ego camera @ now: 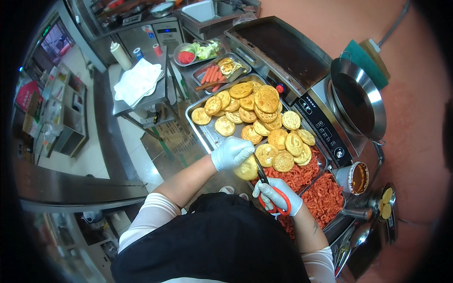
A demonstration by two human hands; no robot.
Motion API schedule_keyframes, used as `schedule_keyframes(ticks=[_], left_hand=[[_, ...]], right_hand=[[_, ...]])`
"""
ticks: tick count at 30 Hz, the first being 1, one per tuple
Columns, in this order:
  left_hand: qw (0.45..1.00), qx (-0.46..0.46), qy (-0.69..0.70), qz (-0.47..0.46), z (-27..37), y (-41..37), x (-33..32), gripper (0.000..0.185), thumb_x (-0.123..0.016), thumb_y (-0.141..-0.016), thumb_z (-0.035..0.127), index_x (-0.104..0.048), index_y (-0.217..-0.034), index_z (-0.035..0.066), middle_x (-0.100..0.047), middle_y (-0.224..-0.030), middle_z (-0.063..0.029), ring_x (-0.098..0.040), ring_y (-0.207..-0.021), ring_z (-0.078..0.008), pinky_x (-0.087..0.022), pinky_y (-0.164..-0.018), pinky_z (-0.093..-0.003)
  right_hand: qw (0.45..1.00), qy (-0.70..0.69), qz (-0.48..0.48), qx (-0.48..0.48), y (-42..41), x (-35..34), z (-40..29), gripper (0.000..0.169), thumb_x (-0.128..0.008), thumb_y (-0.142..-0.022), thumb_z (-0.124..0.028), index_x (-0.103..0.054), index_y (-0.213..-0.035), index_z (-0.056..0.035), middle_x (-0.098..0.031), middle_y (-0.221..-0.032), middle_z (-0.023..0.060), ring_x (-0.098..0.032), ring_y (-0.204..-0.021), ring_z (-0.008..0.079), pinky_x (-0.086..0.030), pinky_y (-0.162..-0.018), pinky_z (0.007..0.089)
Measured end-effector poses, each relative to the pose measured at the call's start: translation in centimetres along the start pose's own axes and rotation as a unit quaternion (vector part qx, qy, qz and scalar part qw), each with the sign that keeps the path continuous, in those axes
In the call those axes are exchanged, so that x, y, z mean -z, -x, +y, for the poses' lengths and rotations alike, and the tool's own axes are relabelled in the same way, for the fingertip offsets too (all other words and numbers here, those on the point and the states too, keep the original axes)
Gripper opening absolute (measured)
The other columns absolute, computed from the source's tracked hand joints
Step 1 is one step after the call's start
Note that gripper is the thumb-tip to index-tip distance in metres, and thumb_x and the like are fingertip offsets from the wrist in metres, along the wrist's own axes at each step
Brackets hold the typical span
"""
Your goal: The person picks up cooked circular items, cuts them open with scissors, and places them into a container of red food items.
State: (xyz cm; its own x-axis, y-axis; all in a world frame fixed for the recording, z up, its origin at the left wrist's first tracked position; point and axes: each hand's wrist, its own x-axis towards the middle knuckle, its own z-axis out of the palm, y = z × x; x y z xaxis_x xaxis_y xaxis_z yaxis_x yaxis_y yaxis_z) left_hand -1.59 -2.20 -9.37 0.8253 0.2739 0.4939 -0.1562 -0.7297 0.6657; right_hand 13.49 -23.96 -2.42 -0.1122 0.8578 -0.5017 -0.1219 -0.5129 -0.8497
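Observation:
Both of my hands wear pale disposable gloves. My left hand (233, 152) holds a round yellow flatbread (246, 168) by its upper edge, below the tray's near edge. In my right hand (277, 194) is a pair of scissors with red handles (287, 201); the dark blades point up towards the flatbread's right side. Whether they touch the bread cannot be told. Just beyond my hands, many browned round flatbreads (266, 99) are heaped on a metal tray (200, 131). Red strips of food, perhaps meat, (322, 198) fill trays beside my right hand.
A flat griddle (279, 46) and a steel wok (357, 99) stand at the back right. Sausages (212, 74) lie in a small tray with a wooden-handled tool. White paper sheets (138, 82) cover part of a side table. A sauce pot (358, 178) is at the right.

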Motion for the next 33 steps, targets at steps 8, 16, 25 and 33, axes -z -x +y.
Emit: schedule_keyframes(ticks=[8,16,25,33], left_hand=[[0.872,0.28,0.269,0.297,0.2,2.2,-5.1,0.046,-0.045,-0.111,0.037,-0.067,-0.091,0.001,-0.065,-0.076,-0.007,-0.063,-0.072,-0.0164,-0.053,-0.07,-0.0343],[0.994,0.014,0.026,0.104,0.9,0.0,0.8,0.031,-0.051,-0.105,0.024,-0.065,-0.086,0.004,-0.064,-0.075,-0.0158,-0.065,-0.068,-0.0365,-0.052,-0.062,-0.0418],[0.998,-0.021,-0.016,0.063,1.4,-0.7,0.2,0.027,-0.056,-0.102,0.024,-0.063,-0.082,0.006,-0.062,-0.072,-0.0137,-0.063,-0.066,-0.0358,-0.05,-0.059,-0.0437],[0.999,0.034,-0.037,0.018,1.0,-0.9,-1.3,0.026,-0.056,-0.102,0.025,-0.065,-0.088,0.005,-0.064,-0.078,-0.0168,-0.064,-0.07,-0.0391,-0.052,-0.062,-0.0444]], right_hand=[[0.996,0.053,0.065,-0.008,-0.6,-1.4,0.7,0.032,-0.058,-0.106,-0.034,-0.065,-0.099,-0.0043,-0.054,-0.064,-0.0012,-0.051,-0.051,0.0071,-0.043,-0.05,0.0218],[0.997,0.07,0.023,0.013,0.5,-0.9,-0.2,0.027,-0.059,-0.105,-0.029,-0.065,-0.101,-0.0037,-0.056,-0.068,-0.001,-0.053,-0.055,0.0068,-0.044,-0.053,0.0223],[0.997,0.059,0.043,0.01,0.7,-1.0,-0.1,0.029,-0.058,-0.106,-0.03,-0.065,-0.097,-0.0035,-0.055,-0.065,-0.0014,-0.05,-0.05,0.0065,-0.042,-0.048,0.0222],[0.992,0.057,0.099,-0.047,1.8,-0.9,1.3,0.033,-0.062,-0.103,-0.032,-0.066,-0.09,-0.0024,-0.055,-0.057,0.0002,-0.048,-0.043,0.0079,-0.039,-0.042,0.0245]])
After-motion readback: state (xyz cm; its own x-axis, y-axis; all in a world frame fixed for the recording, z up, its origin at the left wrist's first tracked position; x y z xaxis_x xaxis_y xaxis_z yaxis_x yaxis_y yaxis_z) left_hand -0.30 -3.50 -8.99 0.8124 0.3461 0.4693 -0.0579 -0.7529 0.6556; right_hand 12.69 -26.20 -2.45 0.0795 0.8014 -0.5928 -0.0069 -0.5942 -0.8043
